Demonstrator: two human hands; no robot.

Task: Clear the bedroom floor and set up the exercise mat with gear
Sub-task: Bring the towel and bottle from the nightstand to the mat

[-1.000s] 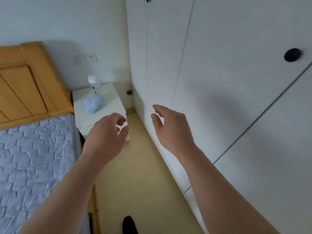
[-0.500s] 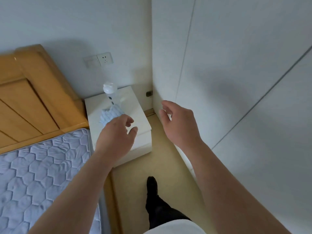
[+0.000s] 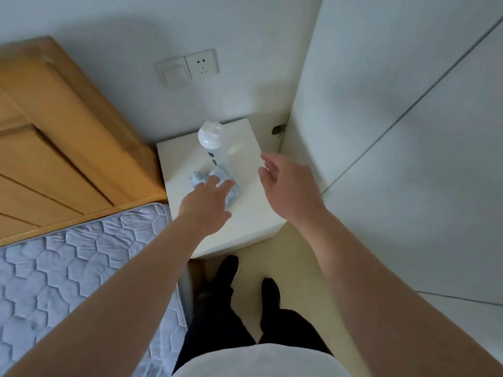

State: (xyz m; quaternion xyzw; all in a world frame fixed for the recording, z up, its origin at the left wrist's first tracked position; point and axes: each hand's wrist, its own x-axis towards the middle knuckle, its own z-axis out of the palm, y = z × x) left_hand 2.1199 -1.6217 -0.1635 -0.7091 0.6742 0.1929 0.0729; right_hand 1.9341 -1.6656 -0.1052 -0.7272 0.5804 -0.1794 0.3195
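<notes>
Head view: gathering gear, likely. Left hand (image 3: 207, 201), fingers spread, hovers over the crumpled cloth (image 3: 223, 172); bottle (image 3: 213, 145) at its 12 o'clock. Right hand (image 3: 290, 189) is loosely spread and empty. Next, the fingers must close round the cloth.

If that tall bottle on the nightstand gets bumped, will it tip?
Probably: the bottle stands tall and narrow, so a sideways knock may topple it. Its clear body looks plastic, likely light. Round, it could then roll.

On the white nightstand (image 3: 245, 216) a white-capped bottle (image 3: 211, 142) stands upright toward its back, a crumpled pale-blue cloth (image 3: 219, 174) lies at its middle beneath the left hand (image 3: 206, 204), fingers straight, and the right hand (image 3: 290, 189) hovers loosely spread above its right edge.
</notes>
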